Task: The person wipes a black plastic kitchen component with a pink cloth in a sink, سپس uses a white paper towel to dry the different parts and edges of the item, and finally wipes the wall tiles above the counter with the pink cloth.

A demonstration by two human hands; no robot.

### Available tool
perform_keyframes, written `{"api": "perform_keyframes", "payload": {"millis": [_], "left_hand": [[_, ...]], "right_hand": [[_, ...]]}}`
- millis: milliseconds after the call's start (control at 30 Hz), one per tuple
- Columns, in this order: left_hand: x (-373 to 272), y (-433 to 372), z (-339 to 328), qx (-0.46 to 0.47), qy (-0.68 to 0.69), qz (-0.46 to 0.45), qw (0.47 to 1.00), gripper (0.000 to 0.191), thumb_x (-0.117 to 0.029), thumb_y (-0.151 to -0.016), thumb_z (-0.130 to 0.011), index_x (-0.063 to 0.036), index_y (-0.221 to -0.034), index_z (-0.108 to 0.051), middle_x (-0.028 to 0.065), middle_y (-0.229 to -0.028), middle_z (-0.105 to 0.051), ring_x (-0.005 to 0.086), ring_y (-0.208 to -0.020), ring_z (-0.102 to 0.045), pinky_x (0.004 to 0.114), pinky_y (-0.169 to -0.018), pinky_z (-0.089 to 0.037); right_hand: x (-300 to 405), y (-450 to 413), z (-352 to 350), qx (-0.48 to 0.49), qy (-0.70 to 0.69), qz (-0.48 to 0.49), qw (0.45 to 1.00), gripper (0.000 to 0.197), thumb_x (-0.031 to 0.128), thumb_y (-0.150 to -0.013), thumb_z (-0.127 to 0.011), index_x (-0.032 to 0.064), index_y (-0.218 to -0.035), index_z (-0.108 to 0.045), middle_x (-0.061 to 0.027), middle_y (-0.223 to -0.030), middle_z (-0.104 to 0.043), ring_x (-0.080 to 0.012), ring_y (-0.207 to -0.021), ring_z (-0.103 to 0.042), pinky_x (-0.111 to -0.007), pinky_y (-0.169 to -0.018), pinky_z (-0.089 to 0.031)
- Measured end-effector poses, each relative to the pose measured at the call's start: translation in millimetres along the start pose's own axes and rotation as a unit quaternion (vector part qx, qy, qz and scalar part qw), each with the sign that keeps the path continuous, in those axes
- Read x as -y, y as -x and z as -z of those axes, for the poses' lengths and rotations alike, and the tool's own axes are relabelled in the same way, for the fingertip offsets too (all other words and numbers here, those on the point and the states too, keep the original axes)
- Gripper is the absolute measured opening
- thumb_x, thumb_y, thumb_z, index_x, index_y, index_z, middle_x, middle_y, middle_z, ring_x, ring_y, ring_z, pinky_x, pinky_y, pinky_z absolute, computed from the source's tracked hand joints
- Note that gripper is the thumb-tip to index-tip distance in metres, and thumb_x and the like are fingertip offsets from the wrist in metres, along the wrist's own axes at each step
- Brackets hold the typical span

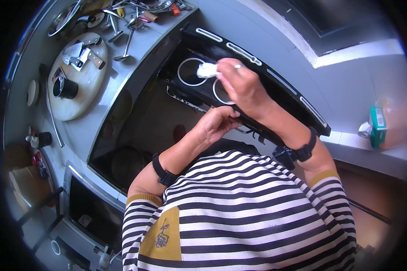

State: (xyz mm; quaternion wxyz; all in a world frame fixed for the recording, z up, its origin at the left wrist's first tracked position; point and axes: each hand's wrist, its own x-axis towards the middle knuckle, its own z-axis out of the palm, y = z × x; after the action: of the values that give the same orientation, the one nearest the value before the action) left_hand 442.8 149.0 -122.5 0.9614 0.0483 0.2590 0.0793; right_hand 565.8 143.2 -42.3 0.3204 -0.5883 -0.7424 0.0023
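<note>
In front of me is a long black holder [203,45] with white-edged slots along its far side and two round, white-rimmed openings. My left hand [217,124] has its fingers curled on the holder's near edge. A crumpled white tissue or cloth [207,70] is pinched in my right hand [239,84], just over the holder. This tissue overlaps the edge of the left round opening [190,71] from my view. The right hand and wrist partly cover the other opening [220,93]. Black straps circle both forearms.
On the grey counter [122,79] at left, a round board [66,110] carries knives, a cleaver and a black cup [68,88]. Several ladles and utensils [125,44] lie farther back. A green tissue pack [378,127] stands on a ledge at right.
</note>
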Motion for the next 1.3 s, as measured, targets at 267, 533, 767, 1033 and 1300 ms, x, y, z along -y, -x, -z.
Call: {"api": "perform_keyframes", "payload": {"millis": [267, 533, 767, 1033, 1300], "left_hand": [[5.3, -7.7, 1.4, 0.008, 0.034, 0.007, 0.999, 0.021, 0.007, -0.077, -0.054, 0.0041, -0.097, -0.059, 0.0118, -0.086, -0.064, 0.0214, -0.08, -0.064, 0.038, -0.08, -0.056], [6.5, -11.3, 1.8, 0.036, -0.007, 0.023, 0.999, 0.007, 0.006, -0.074, -0.059, 0.0015, -0.08, -0.059, 0.0087, -0.078, -0.062, 0.0208, -0.076, -0.063, 0.038, -0.081, -0.055], [-4.0, -8.3, 24.6, 0.003, 0.018, -0.015, 1.0, 0.011, 0.009, -0.072, -0.058, 0.0055, -0.082, -0.059, 0.0138, -0.084, -0.063, 0.0251, -0.084, -0.064, 0.04, -0.087, -0.052], [-10.8, 5.7, 20.9, -0.009, 0.032, -0.047, 0.998, 0.011, 0.008, -0.074, -0.057, 0.0059, -0.084, -0.062, 0.0167, -0.096, -0.064, 0.0262, -0.095, -0.061, 0.043, -0.095, -0.048], [-4.1, -4.7, 14.9, 0.029, -0.044, -0.034, 0.998, 0.014, -0.002, -0.081, -0.062, 0.002, -0.095, -0.062, 0.0147, -0.098, -0.064, 0.0234, -0.095, -0.061, 0.042, -0.094, -0.048]], "right_hand": [[-14.9, 11.7, 2.4, 0.006, 0.116, 0.031, 0.993, 0.02, -0.005, -0.078, -0.057, -0.0068, -0.097, -0.056, -0.0203, -0.099, -0.057, -0.0334, -0.091, -0.06, -0.038, -0.077, -0.051], [-24.9, -9.8, -28.6, 0.081, 0.145, 0.073, 0.983, 0.034, -0.01, -0.072, -0.052, -0.0053, -0.106, -0.055, -0.0205, -0.11, -0.056, -0.0346, -0.103, -0.055, -0.036, -0.086, -0.049], [-24.9, 23.5, 0.8, 0.185, 0.161, 0.051, 0.968, 0.032, -0.006, -0.07, -0.056, -0.0066, -0.102, -0.056, -0.0189, -0.107, -0.058, -0.032, -0.103, -0.056, -0.035, -0.085, -0.05], [-20.2, 99.2, 86.0, 0.193, 0.093, -0.068, 0.974, 0.03, -0.013, -0.07, -0.055, -0.0039, -0.098, -0.057, -0.0179, -0.1, -0.058, -0.0334, -0.094, -0.058, -0.037, -0.081, -0.049], [10.2, 90.0, 42.3, 0.063, -0.059, -0.116, 0.99, 0.023, -0.007, -0.077, -0.058, -0.0038, -0.099, -0.061, -0.0202, -0.1, -0.059, -0.0322, -0.093, -0.06, -0.036, -0.078, -0.05]]}}
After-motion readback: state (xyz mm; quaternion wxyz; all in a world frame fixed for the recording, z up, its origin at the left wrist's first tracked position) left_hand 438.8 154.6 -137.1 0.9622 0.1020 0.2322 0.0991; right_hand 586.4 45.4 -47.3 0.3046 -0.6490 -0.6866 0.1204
